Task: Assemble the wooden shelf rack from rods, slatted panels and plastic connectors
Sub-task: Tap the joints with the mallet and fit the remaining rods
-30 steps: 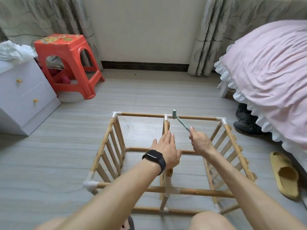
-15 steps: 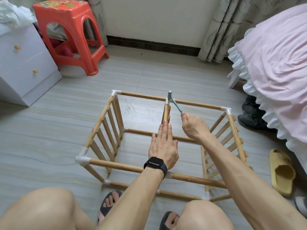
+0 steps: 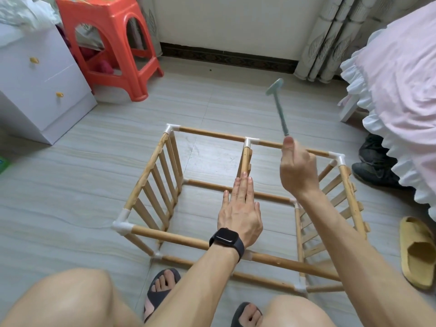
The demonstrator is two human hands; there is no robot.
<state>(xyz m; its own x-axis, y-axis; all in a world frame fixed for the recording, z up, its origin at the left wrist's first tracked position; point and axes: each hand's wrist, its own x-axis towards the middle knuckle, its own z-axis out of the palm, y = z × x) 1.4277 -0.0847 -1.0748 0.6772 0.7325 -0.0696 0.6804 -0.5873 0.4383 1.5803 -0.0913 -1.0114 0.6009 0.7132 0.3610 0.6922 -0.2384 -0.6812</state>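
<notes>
The fingers (image 3: 243,188) of your left hand (image 3: 239,213) lie straight; your right hand (image 3: 296,168) clenches a handle. The wooden rack (image 3: 165,234) stands on the floor. Its middle slatted panel (image 3: 245,159) is under your left fingertips. The green mallet (image 3: 279,109) you grip is raised above the far rod, right of the white T-connector (image 3: 250,140).

Grey tile floor (image 3: 70,180), red stool (image 3: 111,43), white cabinet (image 3: 40,86), pink bed (image 3: 401,79).
</notes>
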